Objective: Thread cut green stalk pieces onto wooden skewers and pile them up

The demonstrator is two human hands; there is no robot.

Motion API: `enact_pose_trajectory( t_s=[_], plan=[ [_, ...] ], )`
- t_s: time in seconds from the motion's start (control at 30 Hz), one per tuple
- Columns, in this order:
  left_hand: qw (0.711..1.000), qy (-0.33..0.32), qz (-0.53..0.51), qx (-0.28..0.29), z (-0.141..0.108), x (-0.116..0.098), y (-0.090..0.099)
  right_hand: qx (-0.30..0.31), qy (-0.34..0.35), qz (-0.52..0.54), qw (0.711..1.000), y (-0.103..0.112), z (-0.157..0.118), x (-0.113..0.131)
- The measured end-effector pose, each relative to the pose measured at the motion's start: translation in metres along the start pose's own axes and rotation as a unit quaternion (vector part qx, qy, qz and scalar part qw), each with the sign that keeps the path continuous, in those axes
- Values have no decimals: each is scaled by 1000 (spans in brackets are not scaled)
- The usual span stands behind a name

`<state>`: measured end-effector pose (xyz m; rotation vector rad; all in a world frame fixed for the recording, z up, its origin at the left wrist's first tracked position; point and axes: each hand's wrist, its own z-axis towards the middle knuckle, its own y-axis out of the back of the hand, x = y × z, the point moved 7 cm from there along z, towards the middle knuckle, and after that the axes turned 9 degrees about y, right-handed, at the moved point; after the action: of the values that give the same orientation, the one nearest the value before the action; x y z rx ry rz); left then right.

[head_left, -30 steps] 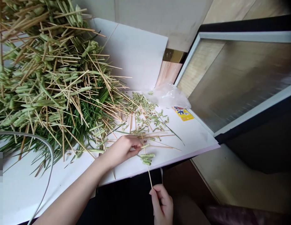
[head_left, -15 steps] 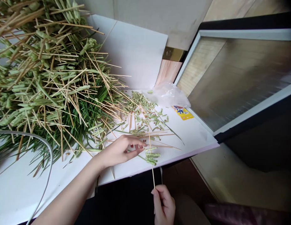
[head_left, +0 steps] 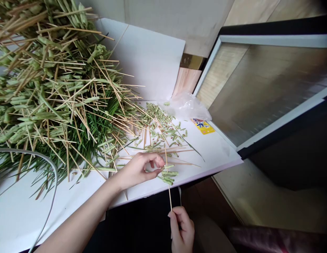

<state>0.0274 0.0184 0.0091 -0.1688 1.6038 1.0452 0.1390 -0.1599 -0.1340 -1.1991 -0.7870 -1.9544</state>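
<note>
Between thumb and fingers, my right hand pinches the lower end of a thin bamboo skewer, which points up over the table edge. Several short green bean pieces are threaded crosswise on it. My left hand reaches in from the left, its thumb and forefinger closed at the left end of the uppermost bean piece. Beyond the hands, loose cut bean pieces and bare skewers lie scattered on the white table.
A tall heap of bean-laden skewers with long green leaves fills the left side. A grey cable curves across the front left. Farther back lie a clear plastic bag and a yellow packet, beside a framed glass panel.
My left forefinger has curled down toward the thumb at the top bean piece. My right hand still grips the skewer; the whole view has shifted slightly.
</note>
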Motion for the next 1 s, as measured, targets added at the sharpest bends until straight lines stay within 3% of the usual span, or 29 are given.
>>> enact_pose_trajectory(
  t_s=[0.23,0.67,0.87,1.0],
  plan=[
    [999,2,-47,7,1,6,-3,10,5,-13,1000,0,-1,1],
    [999,-30,-11,43,-2,2,-7,20,65,-52,996,1,-5,-14],
    [1000,-5,8,19,-1,-2,-3,-3,-14,-22,1000,-3,-2,-11],
    [1000,-8,7,-28,-1,-6,5,-34,-81,10,996,-8,-5,-14]
  ],
)
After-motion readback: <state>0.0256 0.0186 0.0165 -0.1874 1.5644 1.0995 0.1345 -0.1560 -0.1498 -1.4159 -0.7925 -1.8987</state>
